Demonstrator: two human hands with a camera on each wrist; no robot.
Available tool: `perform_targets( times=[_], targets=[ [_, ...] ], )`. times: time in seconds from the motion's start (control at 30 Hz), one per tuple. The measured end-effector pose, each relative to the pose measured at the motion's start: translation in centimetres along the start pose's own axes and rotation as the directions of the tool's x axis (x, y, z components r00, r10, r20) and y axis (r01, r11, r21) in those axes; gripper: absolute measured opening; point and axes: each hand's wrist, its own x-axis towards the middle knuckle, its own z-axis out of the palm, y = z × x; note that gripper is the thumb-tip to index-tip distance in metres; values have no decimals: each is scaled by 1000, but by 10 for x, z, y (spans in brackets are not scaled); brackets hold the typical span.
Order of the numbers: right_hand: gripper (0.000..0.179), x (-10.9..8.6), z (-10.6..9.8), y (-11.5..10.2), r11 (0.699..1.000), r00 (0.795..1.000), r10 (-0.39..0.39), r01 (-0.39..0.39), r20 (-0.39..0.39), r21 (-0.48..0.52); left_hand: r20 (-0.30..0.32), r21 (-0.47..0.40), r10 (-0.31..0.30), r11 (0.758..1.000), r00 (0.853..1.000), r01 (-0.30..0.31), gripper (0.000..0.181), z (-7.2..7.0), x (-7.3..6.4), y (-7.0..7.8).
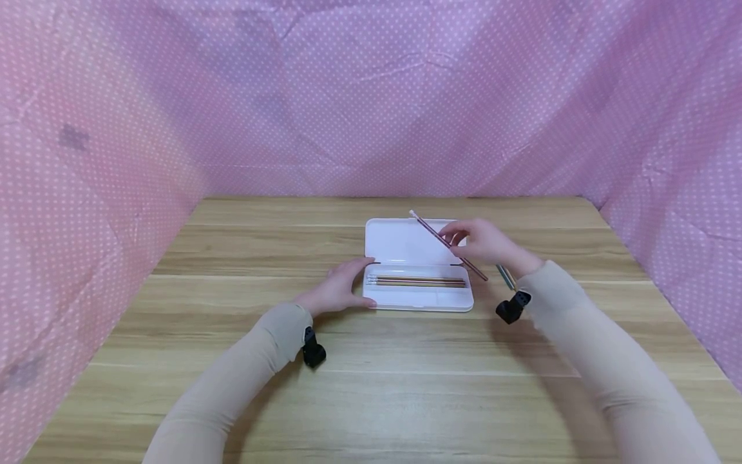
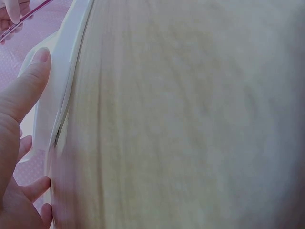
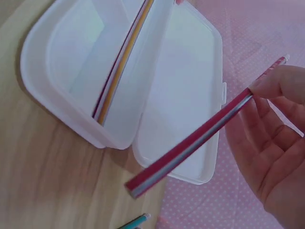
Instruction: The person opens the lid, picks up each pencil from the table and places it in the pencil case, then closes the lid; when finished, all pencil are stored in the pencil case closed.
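Observation:
A white pencil case (image 1: 417, 300) lies open on the table, its lid (image 1: 400, 240) folded back on the far side. Inside the tray lie several pencils (image 1: 417, 281), side by side; a yellow one (image 3: 119, 71) shows in the right wrist view. My left hand (image 1: 338, 287) holds the left end of the case, thumb at the near side and fingers at the far corner. Between thumb and fingers, my right hand (image 1: 484, 241) pinches a red and silver pencil (image 3: 190, 145), held slanted above the lid and the case's right end.
On the wooden table (image 1: 371, 386), right of the case and partly behind the right wrist, lie a teal pencil (image 1: 505, 277) and a yellowish one beside it. A pink dotted cloth (image 1: 371, 116) hangs around the table's back and sides.

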Motion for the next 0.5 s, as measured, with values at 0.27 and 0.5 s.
perform_targets(
  times=[0.27, 0.5],
  targets=[
    [29, 11, 9, -14, 988, 997, -42, 52, 71, -144, -2, 7, -6, 1000, 1000, 6, 96, -1, -1, 2],
    [29, 16, 29, -17, 998, 996, -26, 31, 84, -53, -8, 12, -5, 1000, 1000, 5, 95, 0, -1, 2]
  ],
)
